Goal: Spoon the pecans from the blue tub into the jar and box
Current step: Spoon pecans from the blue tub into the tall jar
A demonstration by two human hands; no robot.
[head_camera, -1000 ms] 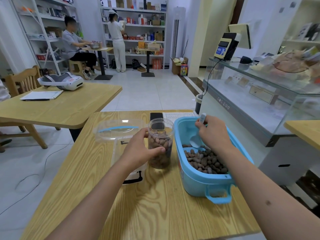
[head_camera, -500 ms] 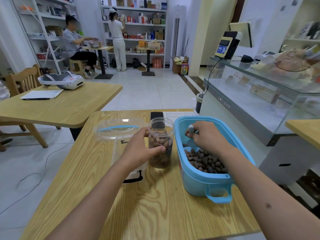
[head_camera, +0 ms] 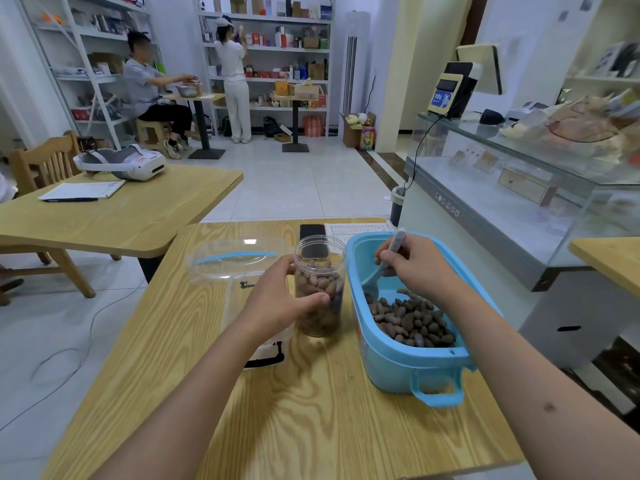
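A blue tub [head_camera: 405, 370] stands on the right of the wooden table, with brown pecans [head_camera: 410, 320] heaped in its near half. My right hand [head_camera: 419, 268] grips a pale spoon [head_camera: 377, 271] inside the tub; the spoon's bowl points down toward the pecans at the tub's left wall. A clear plastic jar [head_camera: 320, 258], roughly two-thirds full of pecans, stands just left of the tub. My left hand [head_camera: 277, 299] holds the jar around its side. Behind that hand sits a clear box [head_camera: 228, 261], largely hidden.
A black phone [head_camera: 312, 233] and a printed sheet [head_camera: 356, 229] lie at the table's far edge. A glass counter [head_camera: 519, 188] runs along the right. Another wooden table [head_camera: 114, 213] with a headset and papers stands to the left. Two people are at the far shelves.
My right hand dipped toward the tub's far left and now lifts the spoon handle upright, its bowl down near the pecans. The left hand and jar have stayed put.
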